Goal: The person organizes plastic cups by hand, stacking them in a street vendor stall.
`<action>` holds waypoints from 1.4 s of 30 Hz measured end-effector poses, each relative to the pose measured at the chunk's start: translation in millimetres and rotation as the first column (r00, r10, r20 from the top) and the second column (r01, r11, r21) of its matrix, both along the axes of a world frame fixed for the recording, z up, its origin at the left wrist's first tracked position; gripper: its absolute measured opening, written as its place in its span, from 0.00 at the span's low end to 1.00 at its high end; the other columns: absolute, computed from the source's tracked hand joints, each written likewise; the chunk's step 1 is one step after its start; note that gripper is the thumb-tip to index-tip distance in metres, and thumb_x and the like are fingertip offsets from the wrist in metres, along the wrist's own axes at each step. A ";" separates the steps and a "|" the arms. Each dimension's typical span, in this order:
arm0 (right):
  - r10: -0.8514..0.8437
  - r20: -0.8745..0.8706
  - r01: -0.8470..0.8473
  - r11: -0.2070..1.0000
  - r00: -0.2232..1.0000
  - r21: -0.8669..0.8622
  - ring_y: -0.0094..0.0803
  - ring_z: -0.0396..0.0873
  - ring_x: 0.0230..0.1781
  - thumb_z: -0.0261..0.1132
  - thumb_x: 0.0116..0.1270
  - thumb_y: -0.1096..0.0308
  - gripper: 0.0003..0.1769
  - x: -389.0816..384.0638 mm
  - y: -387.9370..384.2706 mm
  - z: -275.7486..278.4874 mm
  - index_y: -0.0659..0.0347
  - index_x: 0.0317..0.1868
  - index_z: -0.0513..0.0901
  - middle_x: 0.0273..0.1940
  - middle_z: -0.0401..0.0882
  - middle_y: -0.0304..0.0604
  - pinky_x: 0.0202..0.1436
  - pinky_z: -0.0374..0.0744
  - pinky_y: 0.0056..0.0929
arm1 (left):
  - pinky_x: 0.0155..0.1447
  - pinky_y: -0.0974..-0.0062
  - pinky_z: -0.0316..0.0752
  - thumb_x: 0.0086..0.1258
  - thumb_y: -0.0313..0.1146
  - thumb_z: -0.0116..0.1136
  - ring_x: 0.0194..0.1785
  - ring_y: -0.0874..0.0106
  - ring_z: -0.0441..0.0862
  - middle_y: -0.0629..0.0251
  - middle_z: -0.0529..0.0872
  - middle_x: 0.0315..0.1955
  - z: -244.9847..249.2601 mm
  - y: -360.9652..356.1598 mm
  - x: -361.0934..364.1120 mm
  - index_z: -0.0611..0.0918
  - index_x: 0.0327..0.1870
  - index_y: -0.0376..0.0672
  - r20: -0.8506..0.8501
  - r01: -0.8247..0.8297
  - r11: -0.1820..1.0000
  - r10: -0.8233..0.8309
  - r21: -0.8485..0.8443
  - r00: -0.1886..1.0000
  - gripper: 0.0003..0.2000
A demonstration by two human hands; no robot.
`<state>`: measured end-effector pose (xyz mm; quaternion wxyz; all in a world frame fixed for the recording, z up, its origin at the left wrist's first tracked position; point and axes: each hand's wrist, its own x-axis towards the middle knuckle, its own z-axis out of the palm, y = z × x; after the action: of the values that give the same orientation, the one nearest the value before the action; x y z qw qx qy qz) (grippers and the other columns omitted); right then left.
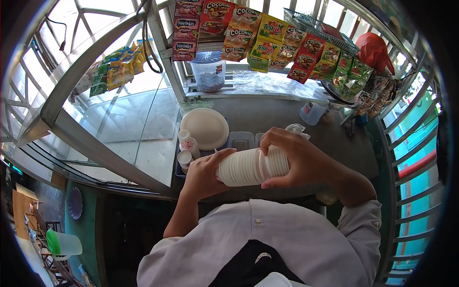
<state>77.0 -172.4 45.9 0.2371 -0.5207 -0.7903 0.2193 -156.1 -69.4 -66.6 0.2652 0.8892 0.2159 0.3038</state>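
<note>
Grey counter [267, 112] runs beneath the window, with a metal-framed glass case [103, 146] to its left and metal bars [416, 201] to its right. Strips of bright sachets [272, 36] hang along the top, and more packets [122, 67] hang behind the glass. A clear tub [209, 74] stands on the sill, a see-through jug [311, 113] is near the counter's right side, and a basket [325, 31] and red bag [374, 51] sit high up at the right. At lower left are a green-lidded pitcher [67, 243] and a purple dish [75, 203]. Just beyond the hands lie a round white plate [204, 126], small cups [188, 142] and a clear box [241, 140]. The white stack [241, 167], nested rim against rim, lies sideways above the counter's near edge, between both hands and in front of the pale shirt [296, 220]. The left hand [203, 172] is closed around its left end; the right hand [299, 162] clasps the right portion, fingers over the top and thumb along the lower side. A narrow break shows among the rims beside the right fingers.
</note>
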 end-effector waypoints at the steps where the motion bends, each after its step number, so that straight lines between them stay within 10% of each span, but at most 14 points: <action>1: 0.030 -0.024 -0.029 0.999 0.999 0.014 0.41 0.76 0.49 0.80 0.44 0.52 0.34 1.1 0.8 -1.1 0.57 0.45 0.71 0.45 0.73 0.44 0.54 0.73 0.38 | 0.49 0.62 0.80 0.35 0.40 0.80 0.44 0.58 0.86 0.60 0.87 0.42 1.0 -0.3 0.4 0.74 0.60 0.53 0.005 -0.001 1.000 0.001 0.002 1.000 0.42; 26: 0.282 -0.042 -0.281 0.905 0.958 -0.320 0.39 0.72 0.51 0.81 0.39 0.48 0.39 25.3 17.8 1.0 0.58 0.48 0.73 0.46 0.71 0.44 0.56 0.71 0.35 | 0.48 0.63 0.79 0.35 0.42 0.78 0.43 0.60 0.86 0.63 0.87 0.39 5.4 -11.0 7.3 0.76 0.59 0.56 -0.076 0.029 0.998 -0.025 0.055 0.997 0.40; 36: 0.218 0.021 -0.187 0.879 0.976 -0.438 0.40 0.72 0.51 0.76 0.45 0.46 0.36 38.3 22.4 -12.3 0.57 0.50 0.76 0.48 0.70 0.48 0.53 0.74 0.34 | 0.56 0.61 0.76 0.41 0.50 0.79 0.53 0.51 0.81 0.49 0.80 0.51 2.6 -26.7 41.8 0.65 0.62 0.43 -0.139 0.255 0.881 -0.333 -0.399 0.932 0.47; 42: 0.127 -0.048 -0.134 0.873 0.991 -0.469 0.39 0.73 0.49 0.74 0.45 0.46 0.36 56.2 22.6 -28.7 0.59 0.50 0.75 0.47 0.70 0.48 0.51 0.75 0.34 | 0.58 0.59 0.74 0.47 0.54 0.75 0.56 0.50 0.79 0.48 0.78 0.53 -5.5 -37.2 67.4 0.64 0.63 0.44 0.239 0.318 0.839 -0.232 -0.441 0.943 0.45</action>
<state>133.3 -149.8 17.2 0.0944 -0.5064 -0.7447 0.4244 -88.7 -106.6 -72.1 0.5334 0.7885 0.1291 0.2777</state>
